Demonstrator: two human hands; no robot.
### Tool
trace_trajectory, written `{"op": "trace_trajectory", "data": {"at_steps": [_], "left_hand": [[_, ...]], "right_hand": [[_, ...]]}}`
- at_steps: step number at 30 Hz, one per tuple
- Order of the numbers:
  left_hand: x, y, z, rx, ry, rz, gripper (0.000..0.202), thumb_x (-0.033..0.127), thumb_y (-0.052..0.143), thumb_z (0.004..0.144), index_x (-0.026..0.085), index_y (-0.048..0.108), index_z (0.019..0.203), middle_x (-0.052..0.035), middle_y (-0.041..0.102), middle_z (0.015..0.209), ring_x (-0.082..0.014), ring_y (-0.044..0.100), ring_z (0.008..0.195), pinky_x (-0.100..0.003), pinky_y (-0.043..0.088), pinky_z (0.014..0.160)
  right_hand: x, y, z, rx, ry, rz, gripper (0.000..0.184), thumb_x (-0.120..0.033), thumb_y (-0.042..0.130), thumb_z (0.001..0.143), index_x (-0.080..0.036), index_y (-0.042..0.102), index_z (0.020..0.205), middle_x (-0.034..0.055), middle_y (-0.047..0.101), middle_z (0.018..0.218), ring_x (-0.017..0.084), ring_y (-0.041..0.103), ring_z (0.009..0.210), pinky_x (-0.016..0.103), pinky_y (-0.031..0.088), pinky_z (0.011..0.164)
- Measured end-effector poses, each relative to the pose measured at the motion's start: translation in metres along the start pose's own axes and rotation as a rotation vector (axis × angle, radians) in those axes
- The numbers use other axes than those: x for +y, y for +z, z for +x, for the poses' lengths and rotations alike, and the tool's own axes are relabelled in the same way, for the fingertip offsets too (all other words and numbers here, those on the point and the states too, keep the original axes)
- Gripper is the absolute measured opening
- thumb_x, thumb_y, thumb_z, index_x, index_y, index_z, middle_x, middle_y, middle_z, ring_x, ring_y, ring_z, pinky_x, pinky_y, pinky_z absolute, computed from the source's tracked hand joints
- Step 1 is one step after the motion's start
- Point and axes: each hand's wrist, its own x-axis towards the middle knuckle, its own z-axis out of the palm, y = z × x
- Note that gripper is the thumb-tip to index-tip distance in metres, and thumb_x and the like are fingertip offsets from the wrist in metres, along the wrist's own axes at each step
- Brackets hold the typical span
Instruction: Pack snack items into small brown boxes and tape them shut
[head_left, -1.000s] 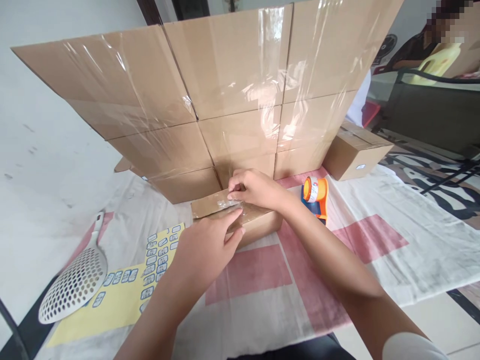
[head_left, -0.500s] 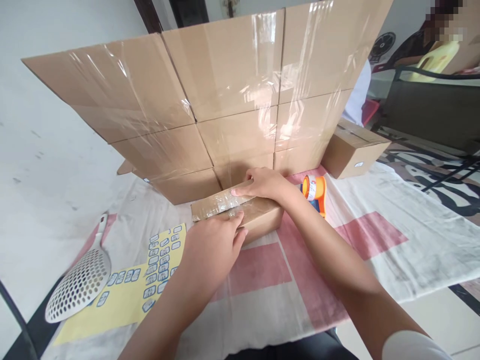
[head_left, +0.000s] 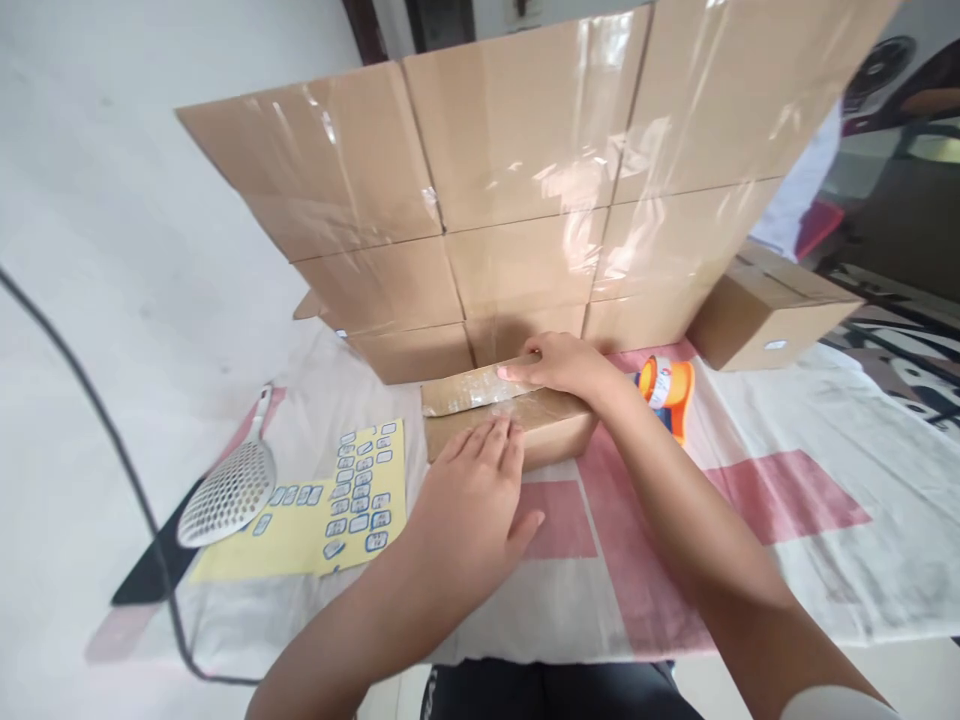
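A small brown cardboard box (head_left: 559, 440) lies on the cloth in front of me, with a taped flap (head_left: 457, 392) raised along its far side. My right hand (head_left: 566, 362) grips this flap near its right end, the thumb on the near face and the fingers partly hidden behind. My left hand (head_left: 476, 490) lies over the near side of the box with its fingers stretched out, the fingertips on the top near the clear tape, the thumb apart. An orange tape dispenser (head_left: 677, 405) lies just right of the box, beside my right forearm.
A tall wall of taped cardboard boxes (head_left: 525, 140) stands behind the small box. At the right is another closed box (head_left: 787, 310). To the left lie a white skimmer (head_left: 232, 490) and yellow sheets with small labels (head_left: 262, 555). A dark cable (head_left: 120, 450) runs at far left.
My left hand has gone from curled fingers at the box's near edge to fingers laid flat on its top. My right hand stays on the flap. The view has shifted left.
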Motion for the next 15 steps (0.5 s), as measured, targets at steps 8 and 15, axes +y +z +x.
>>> {"op": "trace_trajectory", "data": {"at_steps": [8,15], "left_hand": [[-0.057,0.077,-0.079,0.326,-0.64,-0.06,0.021,0.035,0.051,0.1,0.022,0.061,0.086,-0.0085,0.074,0.107,-0.0265,0.069,0.105,-0.045,0.049,0.097],[-0.179,0.099,-0.077,-0.037,-0.819,-0.072,0.055,0.043,0.05,0.093,0.019,0.052,0.142,-0.0166,0.059,0.146,-0.0367,0.054,0.135,-0.051,0.04,0.111]], "right_hand": [[-0.008,-0.002,-0.003,0.046,0.115,-0.078,0.046,-0.059,0.054,0.094,-0.017,0.07,0.103,0.0168,0.071,0.117,0.033,0.067,0.104,0.039,0.047,0.077],[-0.017,0.001,-0.015,0.243,0.088,-0.088,0.045,-0.056,0.053,0.095,-0.018,0.068,0.114,0.017,0.069,0.122,0.039,0.059,0.12,0.052,0.046,0.094]]}}
